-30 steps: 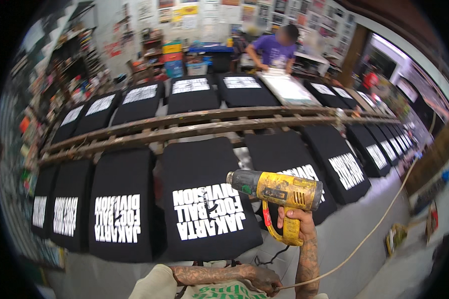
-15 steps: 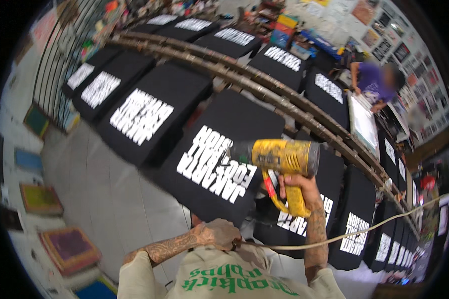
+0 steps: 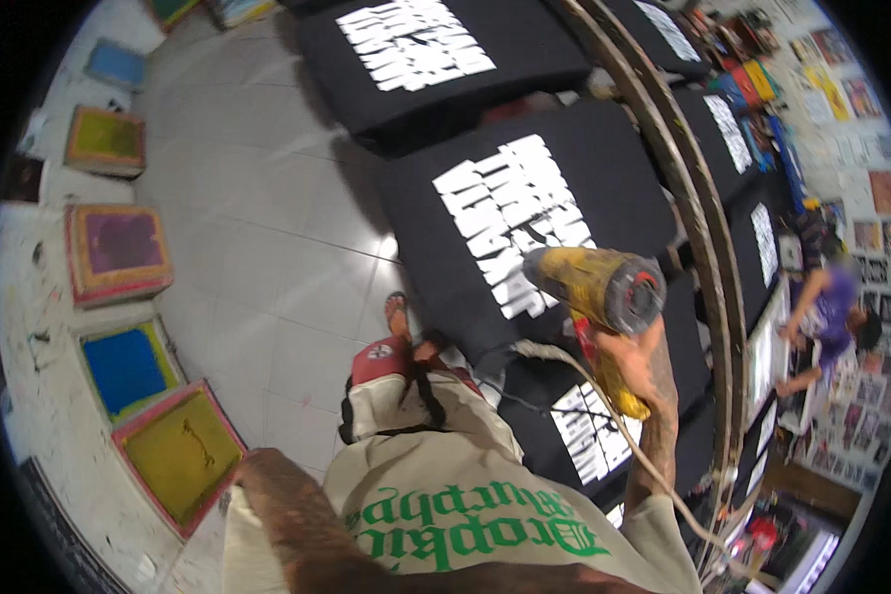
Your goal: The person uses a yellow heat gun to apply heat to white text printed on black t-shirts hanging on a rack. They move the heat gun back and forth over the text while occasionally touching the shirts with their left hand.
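Note:
My right hand (image 3: 632, 358) is wrapped round the handle of a worn yellow heat gun (image 3: 594, 282). Its dark nozzle points left, over a black T-shirt (image 3: 416, 208) with a white block-letter print (image 3: 510, 223). I cannot tell how far above the cloth it is. A pale cord (image 3: 619, 421) runs from near my body past my right wrist to the lower right. My left arm (image 3: 297, 515) is sharply bent, and its forearm folds back along the lower edge. There my left hand (image 3: 495, 579) is mostly cut off, with its fingers hidden.
More printed black shirts (image 3: 554, 386) lie in rows either side of a long rail (image 3: 708, 208). Framed screens (image 3: 119, 252) lean along the left wall by the tiled floor (image 3: 257, 228). Beyond the rail, a person in purple (image 3: 830, 307) works at a white board (image 3: 767, 346).
My view has swung left and down, showing my legs and feet. My left hand has left the front of my body and gone to the lower edge. The heat gun stays in my right hand.

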Motion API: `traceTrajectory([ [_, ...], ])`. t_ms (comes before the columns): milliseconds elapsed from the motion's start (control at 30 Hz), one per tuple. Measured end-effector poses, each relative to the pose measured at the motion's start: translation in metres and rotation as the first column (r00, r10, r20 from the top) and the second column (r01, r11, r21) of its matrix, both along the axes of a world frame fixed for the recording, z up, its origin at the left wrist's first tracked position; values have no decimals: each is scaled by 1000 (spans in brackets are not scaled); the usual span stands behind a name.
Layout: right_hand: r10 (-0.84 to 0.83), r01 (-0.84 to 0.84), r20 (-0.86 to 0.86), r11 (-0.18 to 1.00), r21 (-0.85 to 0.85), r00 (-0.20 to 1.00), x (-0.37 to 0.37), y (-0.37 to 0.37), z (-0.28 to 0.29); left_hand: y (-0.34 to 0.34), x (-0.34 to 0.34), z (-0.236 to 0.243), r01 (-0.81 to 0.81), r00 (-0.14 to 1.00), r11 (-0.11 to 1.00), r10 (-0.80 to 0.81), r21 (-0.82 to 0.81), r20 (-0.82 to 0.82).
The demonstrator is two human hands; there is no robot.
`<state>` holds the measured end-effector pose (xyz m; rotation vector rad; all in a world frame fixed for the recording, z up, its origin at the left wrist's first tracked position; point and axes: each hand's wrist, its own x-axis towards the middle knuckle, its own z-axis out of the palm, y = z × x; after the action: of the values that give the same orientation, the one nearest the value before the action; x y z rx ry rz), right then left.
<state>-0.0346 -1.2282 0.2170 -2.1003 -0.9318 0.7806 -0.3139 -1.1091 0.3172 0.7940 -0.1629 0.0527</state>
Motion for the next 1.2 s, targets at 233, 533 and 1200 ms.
traceTrajectory([
  [233, -295, 367, -413, 924, 105, 861, -25, 17, 2, 10, 72, -140, -404, 870, 502, 469, 765, 151],
  [533, -434, 665, -612, 717, 210, 661, -55, 21, -23, 6, 50, -215, 42, 999, 167, 18, 985, -46],
  [1200, -492, 721, -592, 652, 235, 639, -29, -46, -44, 235, 24, -223, -74, 687, 33, 726, 997, 27],
])
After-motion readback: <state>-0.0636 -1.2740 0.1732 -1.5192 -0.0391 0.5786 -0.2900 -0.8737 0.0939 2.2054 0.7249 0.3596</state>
